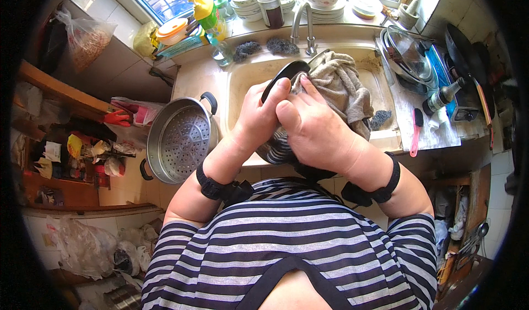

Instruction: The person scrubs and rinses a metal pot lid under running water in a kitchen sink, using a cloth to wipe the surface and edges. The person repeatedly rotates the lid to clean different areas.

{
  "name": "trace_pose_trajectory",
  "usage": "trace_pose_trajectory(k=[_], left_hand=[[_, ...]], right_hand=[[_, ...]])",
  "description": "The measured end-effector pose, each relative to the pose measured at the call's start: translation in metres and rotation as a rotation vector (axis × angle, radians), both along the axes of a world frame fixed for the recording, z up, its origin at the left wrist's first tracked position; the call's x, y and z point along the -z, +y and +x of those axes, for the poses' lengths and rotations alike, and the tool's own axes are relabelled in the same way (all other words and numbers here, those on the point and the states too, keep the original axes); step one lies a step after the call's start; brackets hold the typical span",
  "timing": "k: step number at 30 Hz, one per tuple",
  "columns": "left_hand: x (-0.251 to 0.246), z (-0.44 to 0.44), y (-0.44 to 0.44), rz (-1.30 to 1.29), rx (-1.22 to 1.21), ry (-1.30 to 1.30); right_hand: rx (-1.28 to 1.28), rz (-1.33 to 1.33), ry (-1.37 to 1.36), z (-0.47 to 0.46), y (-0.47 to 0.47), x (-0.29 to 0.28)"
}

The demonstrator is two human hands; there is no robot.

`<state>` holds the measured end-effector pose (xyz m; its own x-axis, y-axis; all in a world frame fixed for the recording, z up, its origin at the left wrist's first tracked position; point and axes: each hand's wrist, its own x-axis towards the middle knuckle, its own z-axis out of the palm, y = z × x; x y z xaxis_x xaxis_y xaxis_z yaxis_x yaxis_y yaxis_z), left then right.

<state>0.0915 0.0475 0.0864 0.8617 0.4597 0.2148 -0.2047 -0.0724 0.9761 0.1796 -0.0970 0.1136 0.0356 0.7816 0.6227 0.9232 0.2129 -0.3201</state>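
Over the sink [248, 78], my left hand [260, 111] grips a black curved part [285, 76], seemingly a rim or handle. My right hand [320, 132] is closed on a grey-brown cloth [341, 82], its thumb close to my left thumb. The cloth drapes over the sink to the right of my hands. Below my hands, a shiny metal surface [279, 146] reflects the striped shirt; it seems part of the same vessel, but my hands and the cloth hide most of it.
A perforated metal steamer pot [179, 138] stands left of the sink, beneath a faucet [306, 25] farther back. Steel-wool pads [283, 46] lie behind the basin. At right are a pink-handled brush [415, 132], a dark bottle [444, 96] and stacked basins [407, 58].
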Motion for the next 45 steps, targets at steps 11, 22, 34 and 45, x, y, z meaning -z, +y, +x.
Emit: trace_pose_trajectory(k=[11, 22, 34, 45], left_hand=[[0.027, -0.007, 0.023, -0.023, 0.145, 0.006], [0.018, -0.006, 0.030, 0.214, 0.235, 0.169], [0.014, -0.009, 0.034, 0.218, 0.263, 0.155], [0.015, -0.003, 0.027, 0.114, 0.195, 0.156]], right_hand=[[-0.242, -0.563, 0.028, 0.014, -0.008, -0.058], [-0.128, -0.860, -0.288, 0.002, 0.007, -0.057], [-0.093, -0.906, -0.238, -0.004, 0.021, -0.066], [-0.067, -0.670, -0.137, 0.006, 0.009, -0.044]])
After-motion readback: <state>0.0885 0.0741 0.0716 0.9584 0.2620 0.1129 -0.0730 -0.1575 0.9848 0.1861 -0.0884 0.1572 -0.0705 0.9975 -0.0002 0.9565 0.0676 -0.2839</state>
